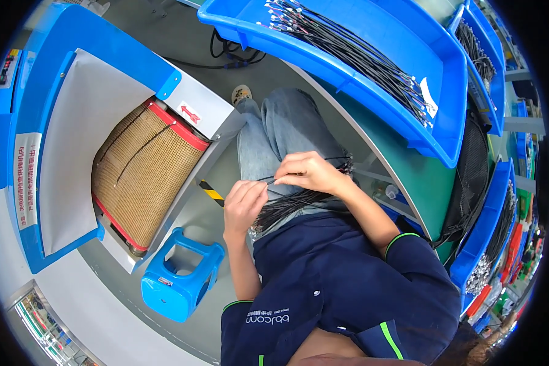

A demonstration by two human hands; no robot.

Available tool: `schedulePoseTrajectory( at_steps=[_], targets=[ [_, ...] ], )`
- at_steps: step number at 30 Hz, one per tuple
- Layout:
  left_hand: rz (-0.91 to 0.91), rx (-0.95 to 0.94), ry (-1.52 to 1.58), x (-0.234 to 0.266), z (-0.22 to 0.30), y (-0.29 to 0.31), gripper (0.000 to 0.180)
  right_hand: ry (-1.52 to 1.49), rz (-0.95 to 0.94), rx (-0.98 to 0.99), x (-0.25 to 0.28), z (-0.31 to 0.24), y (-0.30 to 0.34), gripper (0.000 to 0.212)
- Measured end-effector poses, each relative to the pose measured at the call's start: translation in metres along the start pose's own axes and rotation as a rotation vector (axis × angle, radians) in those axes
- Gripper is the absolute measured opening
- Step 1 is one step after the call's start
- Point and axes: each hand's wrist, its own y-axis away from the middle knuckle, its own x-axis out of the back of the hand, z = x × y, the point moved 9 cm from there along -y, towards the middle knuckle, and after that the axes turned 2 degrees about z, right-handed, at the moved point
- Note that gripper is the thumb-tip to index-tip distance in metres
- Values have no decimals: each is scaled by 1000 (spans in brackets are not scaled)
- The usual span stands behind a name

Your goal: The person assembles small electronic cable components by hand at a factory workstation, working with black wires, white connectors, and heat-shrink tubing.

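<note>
Between my two hands, above my lap, a thin black cable (271,182) is pinched at its middle stretch. My left hand (244,206) has its fingers closed on one side of it, and my right hand (311,173) pinches it with thumb and forefinger on the other. Beneath the hands a bundle of black cables (291,206) lies across my thighs, partly hidden by the right hand and forearm. Two more black cables (141,149) rest on the tan mesh conveyor belt (158,189) to the left.
The belt runs out of a blue and white machine (73,152). A blue plastic stool (183,274) stands beside it. At the upper right, a big blue tray (409,55) of cables sits on a green-topped table (418,183). Further blue bins (485,232) line the right side.
</note>
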Motion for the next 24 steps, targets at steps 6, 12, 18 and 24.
schedulePoseTrajectory(
  at_steps=[6, 12, 18, 24],
  targets=[
    [-6, 16, -79, 13, -11, 5, 20, 16, -27, -103, 17, 14, 3, 14],
    [26, 66, -86, 19, -15, 6, 19, 15, -4, -138, 25, 14, 8, 15],
    [21, 101, -92, 25, -20, 11, 19, 138, 7, -57, 28, 10, 10, 11],
    [82, 253, -155, 57, -49, 32, 15, 260, 51, -36, 54, 20, 16, 11]
  ],
)
